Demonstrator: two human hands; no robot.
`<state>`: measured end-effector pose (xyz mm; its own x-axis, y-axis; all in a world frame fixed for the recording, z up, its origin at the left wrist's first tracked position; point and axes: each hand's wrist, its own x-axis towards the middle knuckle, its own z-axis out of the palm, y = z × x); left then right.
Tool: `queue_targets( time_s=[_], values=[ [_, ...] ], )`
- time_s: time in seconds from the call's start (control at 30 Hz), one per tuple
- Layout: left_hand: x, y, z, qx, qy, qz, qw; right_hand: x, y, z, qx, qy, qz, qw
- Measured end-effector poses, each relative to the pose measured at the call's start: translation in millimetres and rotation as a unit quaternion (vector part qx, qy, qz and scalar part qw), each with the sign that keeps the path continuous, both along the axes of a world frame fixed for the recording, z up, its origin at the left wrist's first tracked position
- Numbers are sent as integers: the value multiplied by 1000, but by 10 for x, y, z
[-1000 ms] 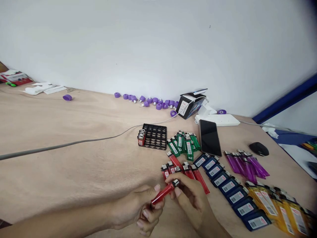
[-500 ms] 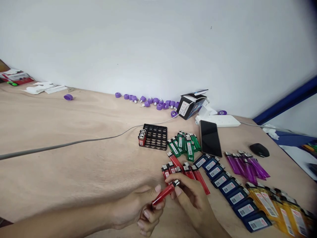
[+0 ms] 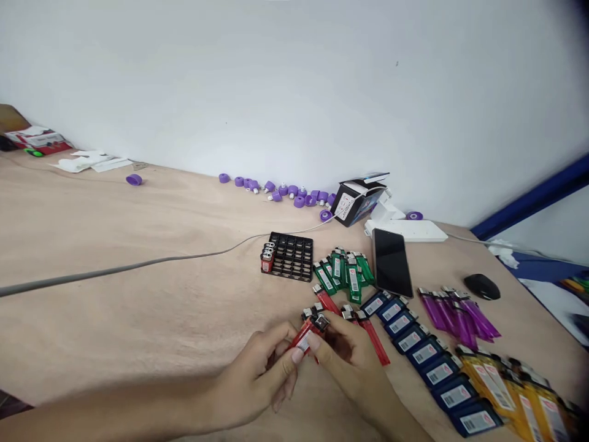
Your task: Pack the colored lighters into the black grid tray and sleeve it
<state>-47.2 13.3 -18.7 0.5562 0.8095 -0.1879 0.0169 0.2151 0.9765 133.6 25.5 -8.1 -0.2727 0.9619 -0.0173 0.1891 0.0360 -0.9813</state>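
Between my two hands is a red lighter (image 3: 301, 341), tilted, its metal top up to the right and its white label facing me. My left hand (image 3: 262, 374) pinches its lower end with thumb and fingers. The thumb of my right hand (image 3: 352, 362) presses on the label side near the top, its fingers curled behind. More red lighters (image 3: 375, 341) lie just beyond, partly hidden by my right hand. Farther off stands a black slotted tray (image 3: 294, 255), with a few red lighters (image 3: 267, 263) upright in its left column.
Green lighters (image 3: 353, 279), blue lighters (image 3: 424, 352), purple lighters (image 3: 464, 325) and yellow lighters (image 3: 529, 399) lie at right. Nearby are a phone (image 3: 392, 263), mouse (image 3: 481, 286), black box (image 3: 356, 202) and white power strip (image 3: 409, 231). A grey cable (image 3: 138, 267) crosses the table; purple caps (image 3: 292, 191) line the wall.
The red lighter has been turned so that its label now faces me. My left hand has moved up and my right thumb has shifted onto the lighter's body.
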Motion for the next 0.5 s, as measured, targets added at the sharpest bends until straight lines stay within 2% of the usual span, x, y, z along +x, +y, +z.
queue_targets(
  time_s=[0.1, 0.17, 0.2, 0.27, 0.33, 0.37, 0.43, 0.47, 0.5],
  values=[
    [-26, 19, 32, 24, 16, -14, 999, 49, 194, 109, 8, -11, -21, 1000],
    [-76, 71, 28, 75, 36, 16, 996, 102, 379, 219, 30, -22, -48, 998],
    [-112, 117, 18, 122, 50, 52, 990, 127, 487, 277, 45, -31, -59, 997],
    [-200, 260, -10, 245, 80, 153, 954, 158, 724, 375, 76, -59, -71, 993],
    [-295, 463, -33, 356, 107, 253, 893, 150, 977, 425, 99, -85, -78, 988],
    [-339, 577, -42, 394, 124, 281, 866, 128, 1102, 428, 105, -96, -76, 987],
    [-415, 802, -63, 451, 173, 282, 829, 54, 1329, 398, 118, -121, -60, 984],
    [-445, 902, -80, 463, 190, 275, 821, 6, 1424, 371, 124, -140, -34, 982],
    [-468, 987, -102, 462, 194, 251, 828, -46, 1504, 342, 126, -151, -9, 980]
  ],
)
